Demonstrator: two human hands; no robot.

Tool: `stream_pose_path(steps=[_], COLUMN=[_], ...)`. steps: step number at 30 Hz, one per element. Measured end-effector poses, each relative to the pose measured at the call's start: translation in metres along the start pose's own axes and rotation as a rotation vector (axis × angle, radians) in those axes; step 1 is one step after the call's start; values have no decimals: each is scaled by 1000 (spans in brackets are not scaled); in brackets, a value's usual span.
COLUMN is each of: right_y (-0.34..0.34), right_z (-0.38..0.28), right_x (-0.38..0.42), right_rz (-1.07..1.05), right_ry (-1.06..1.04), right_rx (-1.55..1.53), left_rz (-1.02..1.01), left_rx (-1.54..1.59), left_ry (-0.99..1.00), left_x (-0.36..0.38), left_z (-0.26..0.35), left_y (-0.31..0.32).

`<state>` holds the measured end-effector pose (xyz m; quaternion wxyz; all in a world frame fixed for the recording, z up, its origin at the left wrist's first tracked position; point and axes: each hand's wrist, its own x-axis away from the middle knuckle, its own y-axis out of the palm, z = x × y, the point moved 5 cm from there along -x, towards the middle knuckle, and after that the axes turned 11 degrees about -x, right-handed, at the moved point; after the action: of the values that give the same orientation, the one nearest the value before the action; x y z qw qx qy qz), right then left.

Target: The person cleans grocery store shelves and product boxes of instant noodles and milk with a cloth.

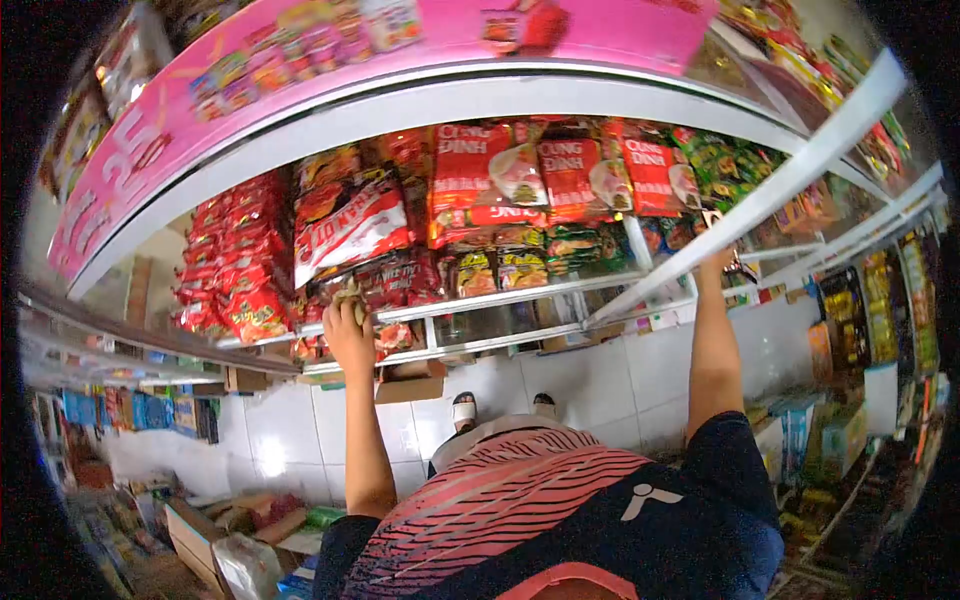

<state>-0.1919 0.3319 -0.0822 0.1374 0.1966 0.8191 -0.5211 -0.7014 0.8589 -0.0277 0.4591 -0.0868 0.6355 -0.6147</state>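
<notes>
My left hand (346,328) is at the front edge of the display shelf, fingers curled round a small, crumpled, pale cloth (352,298). Just beyond it lie dark red packets (395,282) and a large red-and-white instant noodle pack (352,228). My right arm reaches forward to the shelf's right part, where a slanting white bar (770,190) partly covers my right hand (714,256). Its fingers are too hidden and blurred to read. Near that hand are a small dark item and a red "Cung Đình" noodle pack (655,175).
Red packets (240,260) are stacked at the left, green packs (725,165) at the right. A white rail (480,302) runs along the shelf front, and a pink banner (440,40) hangs above. Cardboard boxes (200,540) stand on the tiled floor (590,375) behind me.
</notes>
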Motion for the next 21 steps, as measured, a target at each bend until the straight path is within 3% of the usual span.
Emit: stream_pose_path(steps=[2, 5, 6, 7, 8, 10, 11, 12, 13, 14, 15, 16, 18, 20, 21], right_y=[25, -17, -48, -36, -51, -91, -83, -87, -88, -90, -79, -111, -122, -88, -87], right_z=[-2, -44, -49, -14, -17, -55, -52, -80, -117, -147, -176, -241, -317, -359, -372], right_x=[-18, 24, 54, 74, 113, 200, 231, 266, 294, 317, 332, 336, 348, 368, 374], right_rz=[-62, -43, 226, 180, 390, 346, 83, -8, -274, -401, -399, -501, -538, -636, -523], right_ry=[-4, 158, 124, 227, 183, 205, -41, -113, 29, 50, -356, -592, -756, -957, -1025], right_rx=[261, -1546, -1237, -1286, -1400, -1299, -1076, -1187, -1526, -1303, -1022, -1005, -889, -761, -596], left_rz=[19, 64, 52, 44, 59, 65, 67, 36, -3, -29, -40, -157, -332, -359, -368], left_rx=[-14, -59, 6, 76, 178, 319, 381, 454, 523, 602, 605, 809, 1142, 1203, 1257], left_ry=[-39, -131, -150, -169, -157, -75, -34, -17, 10, 60, 68, 11, -36, -6, 2], left_x=[0, 0, 0, -3, -2, -2, -2, -3, -4, -3, -1, -1, -1, 0, -1], left_z=[-3, 3, 8, 13, 20, 41, 55, 69, 81, 89, 98, 107, 114, 109, 104], left_y=[-7, -2, -2, -1, 3, 12, 11, 13, 14, 24, 22, 24, 26, 29, 30])
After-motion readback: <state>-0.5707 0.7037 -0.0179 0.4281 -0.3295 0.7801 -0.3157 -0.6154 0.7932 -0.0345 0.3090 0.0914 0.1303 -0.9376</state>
